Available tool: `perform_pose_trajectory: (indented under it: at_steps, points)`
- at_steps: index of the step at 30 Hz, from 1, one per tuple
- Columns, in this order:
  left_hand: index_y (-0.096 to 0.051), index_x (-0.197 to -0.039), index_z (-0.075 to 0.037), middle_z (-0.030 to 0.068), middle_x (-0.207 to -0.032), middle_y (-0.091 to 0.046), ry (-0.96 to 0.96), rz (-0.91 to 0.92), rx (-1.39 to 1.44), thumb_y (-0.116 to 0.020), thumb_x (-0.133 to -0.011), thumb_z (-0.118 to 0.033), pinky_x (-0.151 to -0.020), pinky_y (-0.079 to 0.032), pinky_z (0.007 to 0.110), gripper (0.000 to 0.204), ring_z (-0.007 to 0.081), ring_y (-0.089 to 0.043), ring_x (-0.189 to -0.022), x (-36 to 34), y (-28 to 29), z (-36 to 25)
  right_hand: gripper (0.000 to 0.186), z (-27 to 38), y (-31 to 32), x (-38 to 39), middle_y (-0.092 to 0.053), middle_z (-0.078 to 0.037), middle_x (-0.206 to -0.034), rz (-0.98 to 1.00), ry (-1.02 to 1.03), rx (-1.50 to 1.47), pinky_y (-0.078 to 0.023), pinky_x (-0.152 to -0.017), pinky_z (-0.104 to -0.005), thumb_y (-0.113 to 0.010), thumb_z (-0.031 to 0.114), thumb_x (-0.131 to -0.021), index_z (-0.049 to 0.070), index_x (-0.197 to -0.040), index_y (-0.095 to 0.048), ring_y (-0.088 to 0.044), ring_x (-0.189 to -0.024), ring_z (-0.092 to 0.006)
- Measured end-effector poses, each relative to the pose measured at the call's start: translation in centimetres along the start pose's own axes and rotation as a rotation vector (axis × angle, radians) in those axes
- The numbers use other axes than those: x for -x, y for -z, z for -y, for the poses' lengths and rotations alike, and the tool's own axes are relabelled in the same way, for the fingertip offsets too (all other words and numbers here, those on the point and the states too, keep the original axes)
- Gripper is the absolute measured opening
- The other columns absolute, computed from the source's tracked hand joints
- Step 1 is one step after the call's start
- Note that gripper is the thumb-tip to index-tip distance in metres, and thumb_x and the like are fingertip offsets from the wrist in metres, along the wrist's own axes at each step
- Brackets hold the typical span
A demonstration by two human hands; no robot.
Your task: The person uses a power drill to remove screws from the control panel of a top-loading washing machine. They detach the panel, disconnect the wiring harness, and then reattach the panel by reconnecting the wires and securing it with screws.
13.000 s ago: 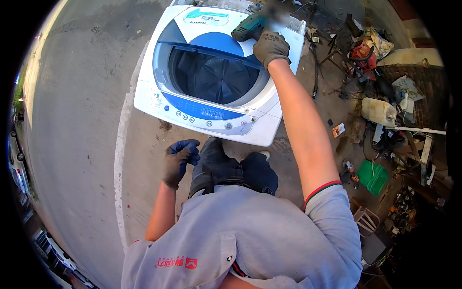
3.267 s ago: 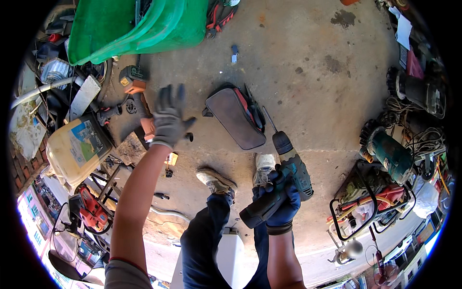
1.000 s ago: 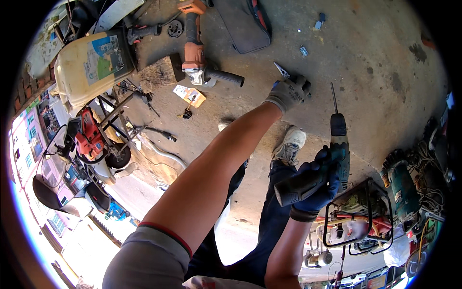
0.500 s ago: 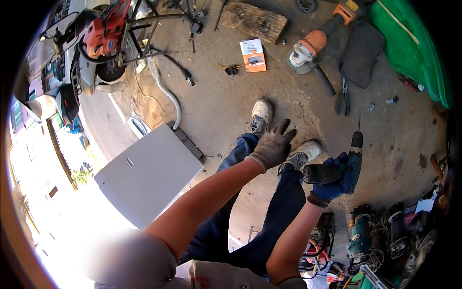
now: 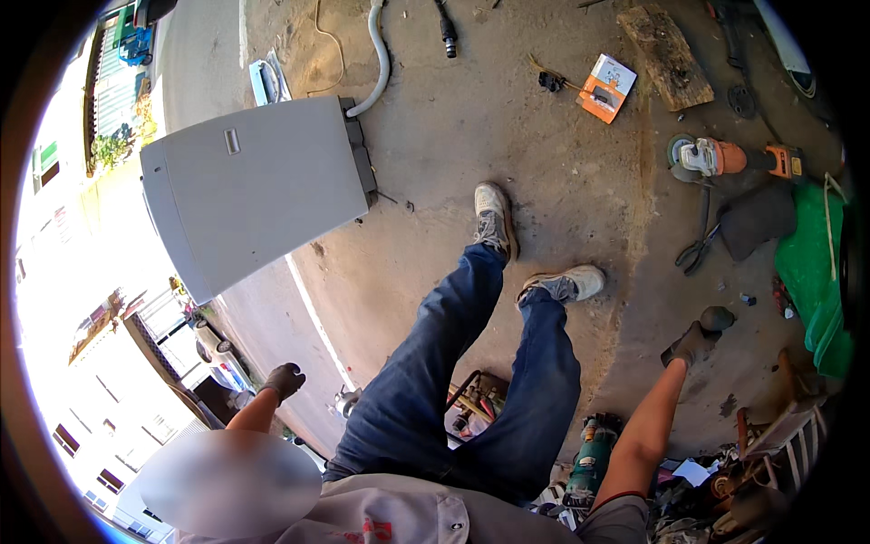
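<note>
My right hand, in a dark work glove, hangs out over the concrete floor at the right. Its fingers close around the cordless drill, of which just a rounded dark end shows past the glove; the hand hides the rest. At the lower left my left hand, also gloved, is out to my side with its fingers curled in, and nothing can be seen in it. Beyond my right hand, an orange angle grinder and black-handled pliers lie on the floor.
A big grey cabinet stands at the left, with a grey hose behind it. An orange and white box, a wooden block, a dark pouch and a green tub are farther off. Tools crowd the lower right.
My view has turned, and the cabinet and floor items have shifted across it. My hands have moved wide apart to my sides. The left hand's spread fingers have curled in.
</note>
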State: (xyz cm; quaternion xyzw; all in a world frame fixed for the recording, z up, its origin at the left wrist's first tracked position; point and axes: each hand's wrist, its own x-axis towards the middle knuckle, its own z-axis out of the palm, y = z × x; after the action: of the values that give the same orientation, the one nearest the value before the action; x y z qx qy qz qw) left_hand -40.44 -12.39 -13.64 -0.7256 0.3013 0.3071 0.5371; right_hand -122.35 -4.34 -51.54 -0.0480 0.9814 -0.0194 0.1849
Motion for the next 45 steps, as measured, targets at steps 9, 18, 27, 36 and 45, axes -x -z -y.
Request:
perform_pose_trajectory:
  at_steps: [9,18,27,36,45]
  points:
    - [-0.064,-0.123,-0.005,0.0069,-0.101,-0.070,0.122,0.497,0.896,-0.064,-0.094,-0.026,-0.071,-0.056,0.032,0.035,0.0172,-0.068,-0.084,5.8,-17.3,-1.3,0.051,-1.8,-0.9,-4.2,-0.062,-0.016,-0.130,0.294,0.061,0.223,-0.049,-0.094,-0.0450,-0.065,0.033,-0.090,0.000,-0.128,-0.060,-0.061,-0.116,-0.0358]
    - [-0.064,-0.118,-0.004,0.0083,-0.094,-0.069,0.082,0.546,1.286,-0.065,-0.094,-0.023,-0.066,-0.055,0.032,0.030,0.0188,-0.067,-0.078,7.4,-17.5,0.5,0.027,5.2,7.2,15.3,-0.069,-0.008,-0.086,0.913,0.271,-0.090,-0.050,-0.066,-0.0309,-0.067,0.023,-0.089,0.000,-0.103,-0.071,-0.063,-0.071,-0.0169]
    - [-0.065,-0.113,-0.005,0.0043,-0.086,-0.067,-0.042,0.585,1.662,-0.065,-0.093,-0.026,-0.057,-0.051,0.028,0.029,0.0158,-0.065,-0.069,6.4,-19.8,-0.3,0.029,19.0,12.6,24.1,-0.072,-0.013,-0.092,0.855,0.738,-0.019,-0.051,-0.060,-0.0269,-0.065,0.022,-0.091,0.001,-0.110,-0.069,-0.068,-0.069,-0.0180]
    - [-0.066,-0.110,-0.006,0.0042,-0.093,-0.067,-0.166,0.378,2.051,-0.062,-0.093,-0.024,-0.064,-0.052,0.030,0.024,0.0147,-0.065,-0.074,1.9,-13.8,-2.8,0.024,29.4,15.0,34.6,-0.069,-0.009,-0.083,0.997,0.698,0.195,-0.047,-0.048,-0.0284,-0.064,0.022,-0.089,0.002,-0.101,-0.069,-0.065,-0.060,-0.0180]
    - [-0.060,-0.129,-0.006,0.0163,-0.115,-0.066,-0.015,-0.030,1.958,-0.068,-0.089,-0.031,-0.088,-0.051,0.035,0.047,0.0224,-0.065,-0.102,-0.1,-10.2,-4.4,0.031,40.7,14.3,40.0,-0.071,-0.011,-0.085,1.070,0.899,0.384,-0.049,-0.056,-0.0293,-0.065,0.026,-0.086,0.002,-0.104,-0.071,-0.069,-0.068,-0.0197]
